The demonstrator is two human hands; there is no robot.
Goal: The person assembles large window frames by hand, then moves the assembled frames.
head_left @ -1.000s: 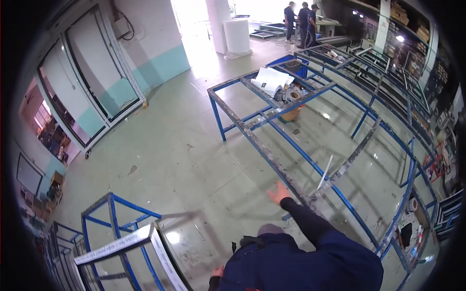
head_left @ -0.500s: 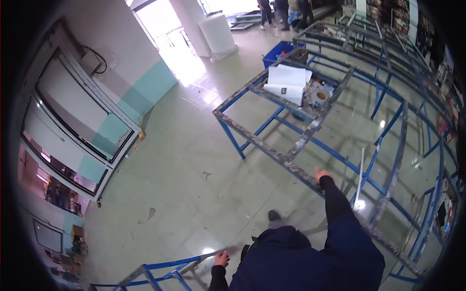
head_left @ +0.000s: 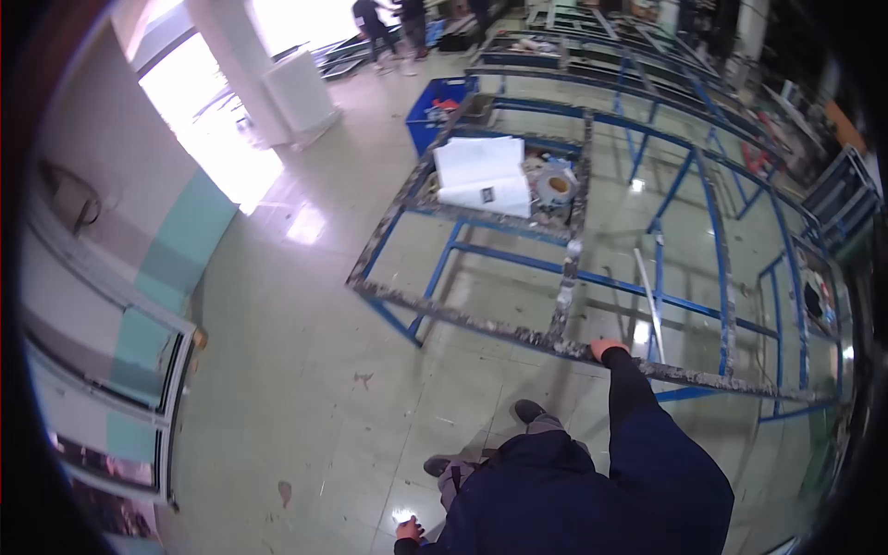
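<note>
My right hand [head_left: 606,349] lies on the near rail of a blue, paint-spattered metal frame table [head_left: 462,321], fingers curled over the rail. Its dark blue sleeve reaches up from my body. My left hand [head_left: 405,530] hangs low at the bottom edge beside my jacket. It is small in view, and whether it holds anything is hidden. A thin white strip [head_left: 649,303] lies across the frame's bars just beyond my right hand. My shoes [head_left: 529,413] stand on the green floor close to the frame.
White sheets [head_left: 481,171] and a tape roll [head_left: 556,183] sit on the frame's far end. Beyond stand a blue crate [head_left: 435,106], a white wrapped roll [head_left: 301,88] and several people [head_left: 388,18]. More blue frames [head_left: 795,250] fill the right. Window units [head_left: 139,370] lean on the left wall.
My view swung right and I stepped toward the table. My right hand went from open in the air down onto the rail. The small blue frame by my left hand left the view.
</note>
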